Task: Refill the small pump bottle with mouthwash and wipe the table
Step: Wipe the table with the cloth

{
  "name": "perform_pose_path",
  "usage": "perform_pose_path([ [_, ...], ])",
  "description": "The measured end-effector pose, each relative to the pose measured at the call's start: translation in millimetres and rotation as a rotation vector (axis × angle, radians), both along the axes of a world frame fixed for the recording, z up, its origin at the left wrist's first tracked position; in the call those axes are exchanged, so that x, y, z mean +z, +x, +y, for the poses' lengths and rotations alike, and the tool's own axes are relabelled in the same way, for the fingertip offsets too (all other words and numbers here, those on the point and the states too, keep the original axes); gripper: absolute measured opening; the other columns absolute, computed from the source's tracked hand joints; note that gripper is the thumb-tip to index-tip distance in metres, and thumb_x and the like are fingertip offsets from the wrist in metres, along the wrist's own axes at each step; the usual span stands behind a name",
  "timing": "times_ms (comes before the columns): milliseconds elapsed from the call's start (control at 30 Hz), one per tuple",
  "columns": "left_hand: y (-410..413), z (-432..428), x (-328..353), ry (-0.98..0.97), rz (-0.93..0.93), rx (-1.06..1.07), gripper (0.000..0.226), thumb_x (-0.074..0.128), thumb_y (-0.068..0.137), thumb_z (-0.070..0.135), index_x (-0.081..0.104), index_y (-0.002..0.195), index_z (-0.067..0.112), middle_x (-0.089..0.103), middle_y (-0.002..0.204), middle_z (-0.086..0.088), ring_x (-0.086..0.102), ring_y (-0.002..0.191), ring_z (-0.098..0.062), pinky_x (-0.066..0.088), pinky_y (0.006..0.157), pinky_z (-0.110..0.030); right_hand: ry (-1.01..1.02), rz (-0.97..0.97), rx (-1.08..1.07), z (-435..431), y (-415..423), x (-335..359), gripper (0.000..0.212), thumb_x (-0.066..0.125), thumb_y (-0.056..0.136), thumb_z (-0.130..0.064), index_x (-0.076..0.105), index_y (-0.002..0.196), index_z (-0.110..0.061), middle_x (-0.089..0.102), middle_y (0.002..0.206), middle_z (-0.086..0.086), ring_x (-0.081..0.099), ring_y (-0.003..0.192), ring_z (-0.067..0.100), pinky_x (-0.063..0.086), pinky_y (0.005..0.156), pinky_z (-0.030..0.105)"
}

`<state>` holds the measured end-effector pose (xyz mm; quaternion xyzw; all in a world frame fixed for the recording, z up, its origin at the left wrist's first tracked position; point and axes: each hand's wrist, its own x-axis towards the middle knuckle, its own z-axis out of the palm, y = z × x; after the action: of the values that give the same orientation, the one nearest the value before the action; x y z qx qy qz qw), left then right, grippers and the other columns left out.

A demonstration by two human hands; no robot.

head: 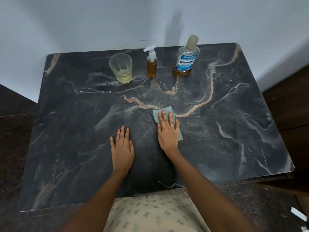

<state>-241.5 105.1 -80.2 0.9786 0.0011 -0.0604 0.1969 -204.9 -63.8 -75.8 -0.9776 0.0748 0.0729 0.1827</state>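
Dark veined stone forms the table (234, 139), and the wiping hinges on what lies near its middle. The left hand (122, 151) rests flat on the bare top, fingers straight, left of centre. The right hand (168, 133), slightly farther out, presses flat on the grey-green cloth (164, 110), whose long side runs near to far. Well beyond it, along the far edge, stand the mouthwash bottle (187, 59) at right, the glass (121, 67) at left, and the pump bottle (151, 64) between, holding amber liquid; a far push would likely head toward them.
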Motion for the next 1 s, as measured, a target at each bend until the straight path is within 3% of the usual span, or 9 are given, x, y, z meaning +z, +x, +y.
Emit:
perform_pose_path([
  [233, 17, -39, 11, -0.137, 0.001, -0.091, 0.041, 0.041, 0.094, 0.022, 0.041, 0.133, 0.009, 0.029, 0.150, -0.009, 0.016, 0.141, -0.021, 0.005, 0.115, -0.038, 0.076, 0.009, 0.073, 6, -24, 7, 0.047, 0.028, 0.099, -0.028, 0.016, 0.144, -0.020, 0.008, 0.155, -0.004, 0.000, 0.143, 0.018, -0.001, 0.115, 0.043],
  [333, 22, -59, 20, -0.256, 0.021, -0.081, 0.039, 0.046, 0.093, 0.022, 0.047, 0.128, 0.006, 0.029, 0.149, -0.010, 0.016, 0.141, -0.021, 0.010, 0.115, -0.035, 0.245, -0.054, -0.001, -6, -23, 15, 0.039, 0.036, 0.098, -0.021, 0.038, 0.137, -0.016, 0.021, 0.153, 0.001, 0.010, 0.143, 0.017, 0.010, 0.115, 0.037],
  [400, 24, -70, 25, -0.351, 0.050, 0.006, 0.040, 0.051, 0.090, 0.023, 0.050, 0.125, 0.005, 0.032, 0.148, -0.008, 0.022, 0.138, -0.021, 0.019, 0.111, -0.031, 0.301, -0.128, -0.134, -15, -26, 20, 0.032, 0.046, 0.094, -0.012, 0.053, 0.125, -0.011, 0.035, 0.147, 0.008, 0.026, 0.138, 0.023, 0.024, 0.110, 0.034],
  [467, 26, -78, 30, -0.412, 0.057, 0.102, 0.037, 0.058, 0.086, 0.021, 0.055, 0.118, 0.004, 0.041, 0.140, -0.008, 0.034, 0.129, -0.023, 0.031, 0.102, -0.030, 0.298, -0.139, -0.212, -21, -28, 23, 0.031, 0.052, 0.089, -0.007, 0.057, 0.119, -0.011, 0.045, 0.136, 0.011, 0.040, 0.124, 0.025, 0.032, 0.102, 0.028],
  [567, 31, -86, 35, -0.546, 0.122, 0.218, 0.029, 0.063, 0.082, 0.015, 0.057, 0.107, 0.004, 0.054, 0.115, -0.011, 0.055, 0.102, -0.026, 0.044, 0.083, -0.033, 0.376, -0.084, -0.247, -24, -24, 25, 0.032, 0.054, 0.087, -0.002, 0.059, 0.117, -0.011, 0.047, 0.124, 0.010, 0.042, 0.114, 0.023, 0.034, 0.095, 0.020],
  [733, 37, -82, 36, -0.635, 0.183, 0.276, 0.024, 0.064, 0.081, 0.012, 0.055, 0.104, 0.010, 0.064, 0.092, -0.004, 0.061, 0.078, -0.019, 0.047, 0.071, -0.029, 0.525, -0.052, -0.371, -23, -5, 33, 0.030, 0.053, 0.084, 0.007, 0.065, 0.108, -0.008, 0.056, 0.110, 0.010, 0.051, 0.095, 0.014, 0.045, 0.091, 0.023],
  [1000, 79, -36, 41, -0.715, 0.057, 0.446, 0.022, 0.063, 0.081, 0.008, 0.054, 0.101, 0.010, 0.057, 0.082, 0.003, 0.053, 0.066, -0.004, 0.042, 0.064, -0.025, 0.559, -0.026, -0.224, 24, 41, 42, 0.041, 0.054, 0.080, 0.009, 0.058, 0.117, -0.007, 0.050, 0.117, 0.008, 0.045, 0.113, 0.021, 0.038, 0.102, 0.026],
])
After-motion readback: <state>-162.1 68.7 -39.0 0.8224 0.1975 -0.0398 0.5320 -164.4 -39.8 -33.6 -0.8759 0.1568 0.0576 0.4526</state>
